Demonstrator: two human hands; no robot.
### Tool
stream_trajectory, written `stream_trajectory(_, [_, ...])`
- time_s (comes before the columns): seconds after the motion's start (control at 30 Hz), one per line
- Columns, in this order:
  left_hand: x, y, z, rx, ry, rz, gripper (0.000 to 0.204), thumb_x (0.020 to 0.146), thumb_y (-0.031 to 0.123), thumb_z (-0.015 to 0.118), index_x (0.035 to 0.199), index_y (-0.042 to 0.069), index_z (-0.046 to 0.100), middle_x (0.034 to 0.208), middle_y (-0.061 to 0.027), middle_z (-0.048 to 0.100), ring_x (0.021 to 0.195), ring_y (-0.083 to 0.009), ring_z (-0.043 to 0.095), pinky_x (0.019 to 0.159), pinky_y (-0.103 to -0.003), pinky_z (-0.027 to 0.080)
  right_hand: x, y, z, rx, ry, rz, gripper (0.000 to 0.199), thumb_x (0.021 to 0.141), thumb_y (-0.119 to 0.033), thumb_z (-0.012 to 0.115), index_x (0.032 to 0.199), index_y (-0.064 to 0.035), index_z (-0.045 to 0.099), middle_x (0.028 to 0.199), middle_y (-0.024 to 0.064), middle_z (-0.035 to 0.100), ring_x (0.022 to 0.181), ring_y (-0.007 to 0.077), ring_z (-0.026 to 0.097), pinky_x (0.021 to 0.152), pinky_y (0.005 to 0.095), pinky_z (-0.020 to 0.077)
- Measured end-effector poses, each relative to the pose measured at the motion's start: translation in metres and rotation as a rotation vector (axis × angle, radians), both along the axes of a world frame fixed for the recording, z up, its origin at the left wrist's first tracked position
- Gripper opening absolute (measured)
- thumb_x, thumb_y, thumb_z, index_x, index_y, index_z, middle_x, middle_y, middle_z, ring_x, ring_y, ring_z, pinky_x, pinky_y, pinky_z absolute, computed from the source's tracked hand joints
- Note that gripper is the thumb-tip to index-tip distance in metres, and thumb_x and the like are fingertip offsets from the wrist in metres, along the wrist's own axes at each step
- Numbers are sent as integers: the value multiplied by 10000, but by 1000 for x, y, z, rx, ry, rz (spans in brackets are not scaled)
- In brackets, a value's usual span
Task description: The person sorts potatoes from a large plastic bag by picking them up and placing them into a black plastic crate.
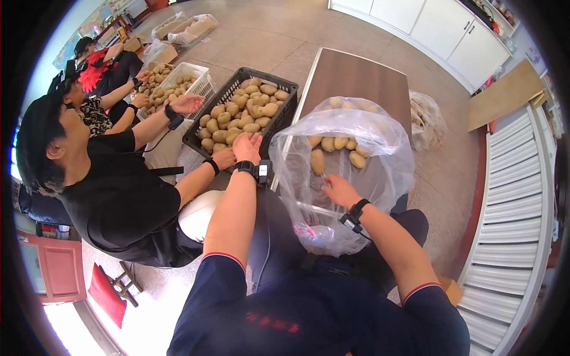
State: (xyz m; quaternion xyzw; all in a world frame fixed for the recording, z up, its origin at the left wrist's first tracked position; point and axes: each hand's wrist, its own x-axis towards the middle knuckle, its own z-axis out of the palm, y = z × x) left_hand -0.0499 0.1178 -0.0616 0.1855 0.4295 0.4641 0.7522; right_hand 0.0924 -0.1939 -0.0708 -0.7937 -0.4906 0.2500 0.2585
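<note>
My left hand [247, 146] is at the near edge of a black plastic crate [289, 113] heaped with potatoes [237, 113]. Its fingers look loosely spread, and I see nothing held in them. My right hand [342, 191] reaches into the mouth of a clear plastic bag [386, 133], fingers apart and slightly bent. Just beyond its fingertips is a single potato [317, 161]; whether they touch it I cannot tell. Several more potatoes lie farther inside the bag, which rests on a brown table [362, 74] and hangs over its near edge toward my lap.
A co-worker in black [119, 190] sits close on my left, with one hand [188, 104] above the crate's left side and another beside my left wrist. Farther left, other people sit by a white crate [205, 83] of potatoes. A white radiator [504, 207] stands at right.
</note>
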Motion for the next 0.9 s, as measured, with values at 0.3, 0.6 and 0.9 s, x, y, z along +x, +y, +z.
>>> stream_trajectory(0.3, [8, -28, 29, 70, 61, -166, 334, 958, 88, 513, 1265, 6, 411, 1172, -176, 526, 957, -312, 629, 756, -421, 587, -6, 37, 32, -29, -307, 22, 469, 813, -117, 587, 1266, -58, 484, 1443, 148, 408, 1062, 394, 588, 887, 473, 503])
stream_trajectory(0.6, [13, -33, 36, 83, 115, -272, 373, 953, 74, 508, 1306, 16, 402, 1171, -167, 535, 908, -285, 626, 709, -407, 577, -5, 63, 35, -117, -413, 78, 450, 870, -167, 555, 1316, -156, 488, 1488, 58, 389, 1037, 346, 612, 835, 475, 526])
stream_trajectory(0.9, [17, -33, 37, 99, 152, -344, 398, 961, 100, 511, 1333, 11, 405, 1203, -161, 507, 852, -299, 630, 673, -404, 580, -11, 48, 16, -79, -550, 63, 321, 869, -133, 536, 1178, -157, 617, 1429, 124, 423, 957, 354, 612, 814, 455, 528])
